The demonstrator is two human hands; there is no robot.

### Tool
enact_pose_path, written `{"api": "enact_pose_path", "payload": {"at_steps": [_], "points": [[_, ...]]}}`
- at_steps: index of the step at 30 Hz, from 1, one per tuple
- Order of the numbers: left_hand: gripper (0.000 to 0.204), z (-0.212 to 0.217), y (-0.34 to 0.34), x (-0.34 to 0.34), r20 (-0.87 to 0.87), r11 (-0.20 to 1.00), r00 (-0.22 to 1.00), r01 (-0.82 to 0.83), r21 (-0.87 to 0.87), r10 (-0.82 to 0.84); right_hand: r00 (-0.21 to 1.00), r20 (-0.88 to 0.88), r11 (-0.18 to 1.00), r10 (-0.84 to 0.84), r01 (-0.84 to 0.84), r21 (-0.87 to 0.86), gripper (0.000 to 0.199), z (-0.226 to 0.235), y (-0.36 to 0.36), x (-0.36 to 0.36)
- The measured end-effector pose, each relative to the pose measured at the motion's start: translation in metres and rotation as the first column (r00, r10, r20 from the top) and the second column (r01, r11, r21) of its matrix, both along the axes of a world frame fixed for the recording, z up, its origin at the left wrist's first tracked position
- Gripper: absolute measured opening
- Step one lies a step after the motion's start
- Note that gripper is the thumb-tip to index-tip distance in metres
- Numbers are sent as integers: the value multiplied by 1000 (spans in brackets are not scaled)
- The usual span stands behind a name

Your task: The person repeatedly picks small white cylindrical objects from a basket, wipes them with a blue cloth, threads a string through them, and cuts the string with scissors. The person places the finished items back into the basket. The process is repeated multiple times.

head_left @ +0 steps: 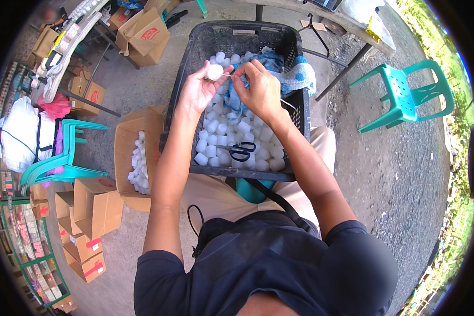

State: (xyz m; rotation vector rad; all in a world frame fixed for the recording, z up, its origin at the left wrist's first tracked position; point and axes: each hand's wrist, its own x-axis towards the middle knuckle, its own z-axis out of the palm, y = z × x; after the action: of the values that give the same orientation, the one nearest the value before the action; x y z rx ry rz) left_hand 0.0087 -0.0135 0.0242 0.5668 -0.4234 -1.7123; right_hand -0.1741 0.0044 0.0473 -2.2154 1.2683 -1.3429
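Note:
My left hand (pixel 194 92) is closed around a short white candle (pixel 214 72), held above the far half of a black plastic crate (pixel 237 171). A thin pale wick (pixel 227 75) runs from the candle to my right hand (pixel 259 88), whose thumb and fingers pinch its end. Below both hands, the crate holds many loose white candles (pixel 212 126), lying every way. Dark-handled scissors (pixel 242 151) rest on them near the crate's front. A blue and white cloth (pixel 298 76) lies over the candles and hangs across the right rim.
Left of the crate stands an open cardboard box (pixel 125 181) with more white pieces. Stacked teal chairs (pixel 63 158) and several boxes (pixel 97 208) lie farther left. A teal chair (pixel 400 92) stands at right; a table (pixel 332 26) edges the far side.

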Motion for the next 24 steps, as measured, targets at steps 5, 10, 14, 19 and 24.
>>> {"api": "enact_pose_path", "payload": {"at_steps": [5, 10, 14, 19, 24], "points": [[25, 2, 3, -4, 76, 999, 996, -35, -12, 35, 1000, -1, 1000, -3, 3, 24, 11, -3, -3, 2], [24, 3, 4, -6, 95, 999, 995, -32, -8, 32, 1000, 7, 1000, 5, -5, -26, 12, -4, -5, 1], [26, 0, 5, -5, 159, 999, 987, -28, -35, 33, 1000, 0, 999, -4, 4, -39, 10, -3, -3, 3], [24, -5, 4, -13, 199, 996, 977, -65, -53, 74, 998, 31, 998, 55, -54, -27, 10, -10, -6, 9], [19, -12, 4, -15, 158, 990, 981, -99, -102, 114, 983, 117, 990, 143, -139, -38, 13, -21, -14, 21]]}}
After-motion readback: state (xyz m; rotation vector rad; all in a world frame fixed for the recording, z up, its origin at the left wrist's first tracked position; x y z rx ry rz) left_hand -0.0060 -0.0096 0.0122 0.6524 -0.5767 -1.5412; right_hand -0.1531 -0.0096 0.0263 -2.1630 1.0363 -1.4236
